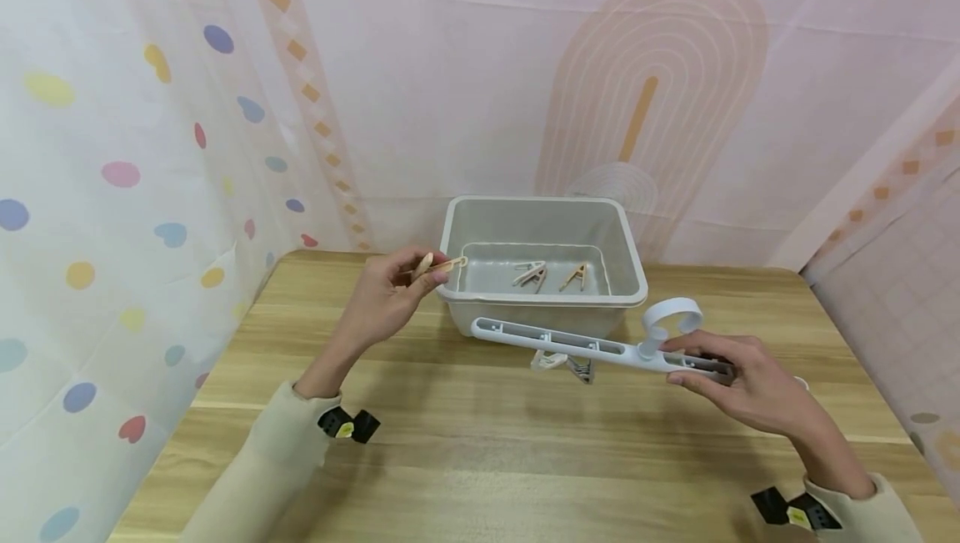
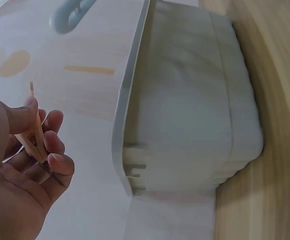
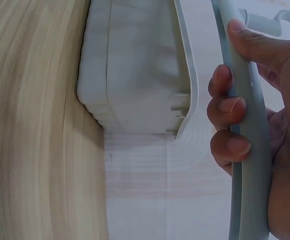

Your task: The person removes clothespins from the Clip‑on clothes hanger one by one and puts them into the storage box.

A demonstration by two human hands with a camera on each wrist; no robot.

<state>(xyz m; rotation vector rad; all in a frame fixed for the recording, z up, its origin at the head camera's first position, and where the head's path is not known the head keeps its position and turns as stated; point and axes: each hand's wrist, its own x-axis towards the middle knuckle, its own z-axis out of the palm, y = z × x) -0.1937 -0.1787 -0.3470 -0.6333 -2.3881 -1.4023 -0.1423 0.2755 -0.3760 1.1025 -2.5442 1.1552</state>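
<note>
My left hand point(image 1: 390, 293) pinches a light orange clothespin point(image 1: 448, 264) by the left rim of a grey plastic bin point(image 1: 540, 301). In the left wrist view the clothespin point(image 2: 33, 142) sits between the thumb and curled fingers. My right hand point(image 1: 750, 384) grips one end of a white hanger bar point(image 1: 555, 341) with a curved hook point(image 1: 675, 307) on top. A white clothespin point(image 1: 549, 359) and a grey clothespin point(image 1: 581, 370) hang under the bar. Inside the bin lie some pale clothespins point(image 1: 530, 273) and an orange clothespin point(image 1: 575, 276).
The bin stands at the back of a wooden table point(image 1: 480, 460), close to a patterned cloth point(image 1: 450, 93) hanging behind it. More dotted cloth point(image 1: 135, 218) hangs along the left side. The hanger bar reaches across in front of the bin.
</note>
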